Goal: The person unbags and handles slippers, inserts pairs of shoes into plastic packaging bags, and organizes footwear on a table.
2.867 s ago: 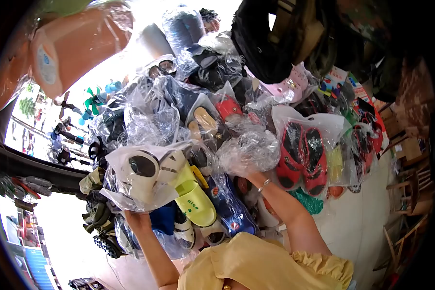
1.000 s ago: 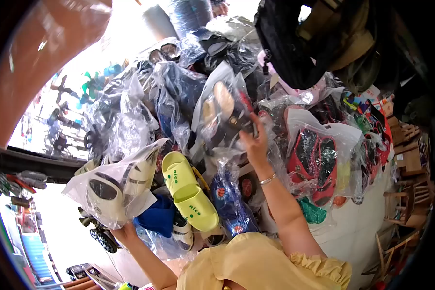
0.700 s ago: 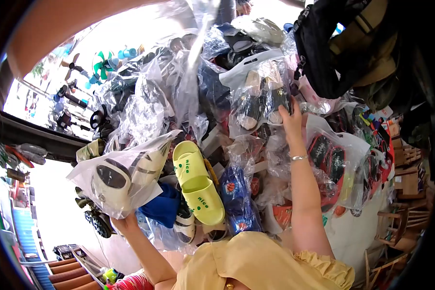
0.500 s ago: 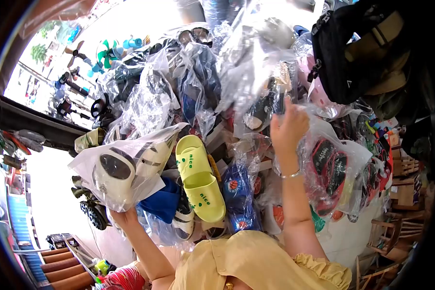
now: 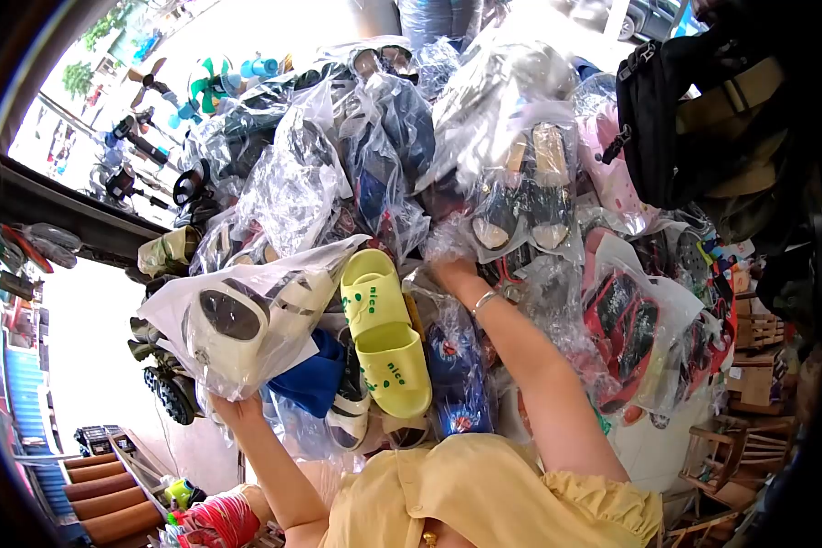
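A clear bag of white slides [image 5: 247, 329] was just above the left hand [image 5: 237, 409], which gripped its bottom edge, fingers partly hidden. Lime-green slides [image 5: 391, 374] lay between the hands, blue slippers [image 5: 452, 356] just below the right hand [image 5: 454, 271]. Crinkly plastic [image 5: 451, 243] hid its fingers, so I couldn't tell how open they were.
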Demonstrator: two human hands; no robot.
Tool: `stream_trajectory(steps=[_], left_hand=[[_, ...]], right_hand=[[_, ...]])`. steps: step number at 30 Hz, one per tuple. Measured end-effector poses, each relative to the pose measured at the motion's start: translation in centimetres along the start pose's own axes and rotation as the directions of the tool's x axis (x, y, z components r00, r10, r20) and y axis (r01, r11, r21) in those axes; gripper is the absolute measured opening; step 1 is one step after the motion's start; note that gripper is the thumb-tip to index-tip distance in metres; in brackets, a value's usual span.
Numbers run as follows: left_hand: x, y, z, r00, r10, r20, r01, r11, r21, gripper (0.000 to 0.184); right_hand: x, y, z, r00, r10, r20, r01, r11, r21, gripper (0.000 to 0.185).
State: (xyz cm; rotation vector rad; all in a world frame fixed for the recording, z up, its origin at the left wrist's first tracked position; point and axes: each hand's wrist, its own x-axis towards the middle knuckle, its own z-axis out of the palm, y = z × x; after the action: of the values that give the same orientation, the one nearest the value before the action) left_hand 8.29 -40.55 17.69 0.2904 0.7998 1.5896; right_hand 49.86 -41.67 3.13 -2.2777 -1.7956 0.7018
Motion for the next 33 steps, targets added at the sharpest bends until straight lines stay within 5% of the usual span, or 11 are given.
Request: stream_trajectory(steps=[3,8,10,17,19,21,23,25,26,28,33], left_hand=[[0.0,0.0,-0.2,0.999,-0.031,0.027,0.031,0.999,-0.025,0.042],[0.1,1.1,-0.8,0.990,-0.062,0.129,0.082,0.985,-0.155,0.042],[-1.2,0.8,2.2,0.993,0.035,-0.108,-0.040,0.998,-0.040,0.042],[-0.7,1.3,0.5,0.981,0.091,-0.171,-0.098,0.995,-0.035,0.041],[0.8,2.0,-2.6,0.914,-0.048,0.403,0.135,0.973,-0.189,0.041],[1.5,1.8,-3.8,0.915,-0.032,0.403,0.123,0.972,-0.201,0.041],[1.5,1.8,-3.8,0.912,-0.021,0.409,0.116,0.971,-0.209,0.041],[1.5,1.8,-3.6,0.902,-0.057,0.428,0.176,0.953,-0.246,0.041],[1.4,1.7,-3.6,0.900,-0.052,0.432,0.176,0.951,-0.252,0.041],[1.2,1.7,-3.6,0.892,-0.078,0.446,0.222,0.934,-0.280,0.041],[-0.2,1.1,-1.8,0.897,-0.083,0.433,0.210,0.944,-0.253,0.041]], right_hand=[[-0.5,2.2,2.3,0.998,-0.061,-0.011,0.059,0.989,-0.138,0.036],[-4.9,1.9,-1.9,0.906,-0.115,-0.408,0.135,0.991,0.021,0.034],[-5.9,1.1,-3.2,0.833,-0.031,-0.553,0.278,0.887,0.368,0.012],[-6.1,-3.4,-9.7,0.588,-0.147,-0.795,0.613,0.723,0.320,0.010],[-6.5,-4.2,-10.9,0.622,-0.077,-0.779,0.593,0.696,0.405,0.009],[-7.4,-5.0,-13.5,0.635,0.038,-0.772,0.587,0.626,0.513,0.012],[-7.3,-6.4,-16.9,0.505,0.056,-0.861,0.783,0.392,0.484,0.013],[-10.4,-8.8,-23.1,0.804,0.410,-0.430,0.209,0.481,0.851,0.020],[-9.6,-8.4,-23.6,0.742,0.310,-0.594,0.507,0.320,0.800,0.022],[-8.1,-6.7,-25.1,0.498,0.160,-0.853,0.835,0.179,0.521,0.026],[-12.1,-6.9,-27.7,0.479,0.185,-0.858,0.877,-0.133,0.461,0.022]])
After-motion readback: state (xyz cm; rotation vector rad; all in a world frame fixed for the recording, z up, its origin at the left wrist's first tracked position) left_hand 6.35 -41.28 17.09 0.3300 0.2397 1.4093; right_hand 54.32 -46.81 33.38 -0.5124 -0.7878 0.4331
